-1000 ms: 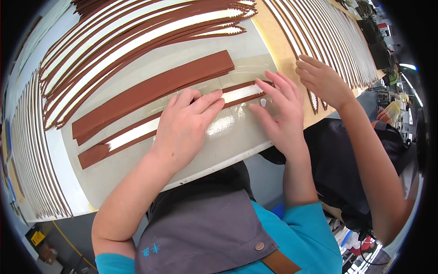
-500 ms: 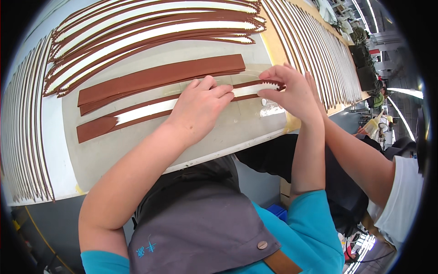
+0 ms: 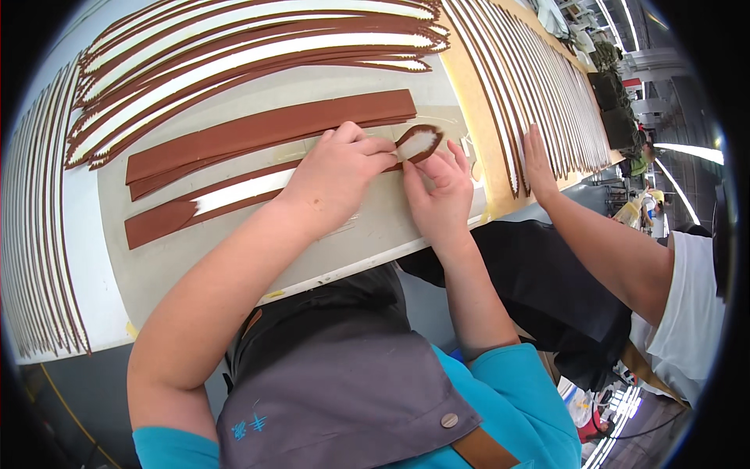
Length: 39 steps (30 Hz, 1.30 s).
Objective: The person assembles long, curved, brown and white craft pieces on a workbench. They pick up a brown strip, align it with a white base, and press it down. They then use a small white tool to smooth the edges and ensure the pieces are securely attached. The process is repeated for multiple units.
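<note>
A long brown strip, leather-like, with a white band along its middle lies lengthwise on the grey work mat. Its right end is lifted and curled back into a small loop. My left hand presses down over the strip just left of the loop, fingers bent together and closed on it. From the right, my right hand holds the curled end, its thumb against the lower edge and other fingers partly behind the loop. Just beyond the strip lies a stack of plain brown strips.
Behind lies a pile of white-centred strips with jagged ends. More strips stand in rows at the left and on a tan board at the right. A co-worker's hand rests by the right-hand row.
My right hand has moved left and folded the strip's right end back from flat into a loop. My left hand stays over the strip. The co-worker's hand now shows clear of mine.
</note>
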### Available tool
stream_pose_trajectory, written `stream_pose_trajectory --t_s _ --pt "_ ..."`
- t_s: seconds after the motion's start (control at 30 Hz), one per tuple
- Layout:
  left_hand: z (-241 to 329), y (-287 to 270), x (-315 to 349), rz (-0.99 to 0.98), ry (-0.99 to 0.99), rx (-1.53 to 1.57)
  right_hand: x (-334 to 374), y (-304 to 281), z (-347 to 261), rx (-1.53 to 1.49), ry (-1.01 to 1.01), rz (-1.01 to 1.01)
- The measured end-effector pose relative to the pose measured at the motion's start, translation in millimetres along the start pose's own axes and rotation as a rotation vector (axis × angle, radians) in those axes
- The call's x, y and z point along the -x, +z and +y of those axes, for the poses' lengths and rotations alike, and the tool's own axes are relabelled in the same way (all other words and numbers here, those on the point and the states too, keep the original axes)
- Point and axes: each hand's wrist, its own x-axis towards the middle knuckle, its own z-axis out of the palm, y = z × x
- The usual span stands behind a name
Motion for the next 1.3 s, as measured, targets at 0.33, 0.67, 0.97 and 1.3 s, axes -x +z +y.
stream_pose_trajectory --t_s 0.33,0.67,0.97,1.3 --pt "-2 -7 -4 -0.010 -0.264 0.420 -4 -5 -10 0.175 -0.117 -0.001" --pt "5 -20 -8 0.082 -0.300 0.506 3 -2 -11 0.144 -0.081 0.007" --pt "4 -19 -8 0.024 -0.245 0.309 11 -17 -10 0.056 -0.054 -0.140" --pt "5 -15 -7 0.032 -0.250 0.302 -4 -30 -2 0.131 -0.144 -0.275"
